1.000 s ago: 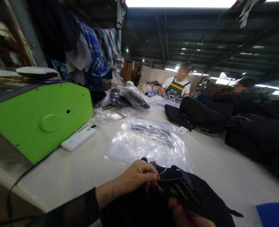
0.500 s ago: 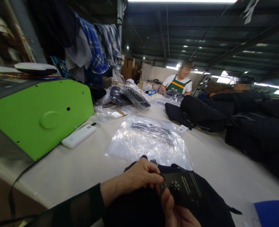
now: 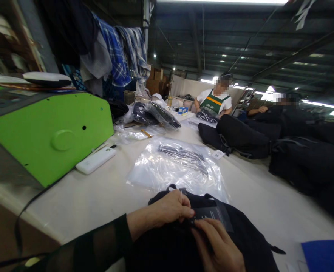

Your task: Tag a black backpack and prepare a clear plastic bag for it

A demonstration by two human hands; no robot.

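A black fabric bag [image 3: 253, 238] with small loops along its top edge lies in front of me. On it is a dark hang tag [image 3: 212, 214] with white print, partly covered by my fingers. My left hand [image 3: 171, 207] is closed in a pinch at the tag's left end. Close by, my right hand [image 3: 219, 241] is closed too, thumb and fingers pinched at that same end with its fingers across the tag's lower part. The small detail between the fingertips is too dark to make out. Just beyond the bag lies a clear plastic bag [image 3: 147, 164] with dark print.
A green machine [image 3: 70, 139] stands on the left, with a white power bank [image 3: 96, 160] beside it. Several black bags [image 3: 240, 136] are piled at the right. Wrapped items [image 3: 161, 115] lie further back. A co-worker [image 3: 215, 100] stands across the table. A blue piece [image 3: 325, 255] is at lower right.
My right hand has turned over, its back now upward, and its fingers have come across the tag. The tag lies flatter on the bag. My left hand keeps its pinch.
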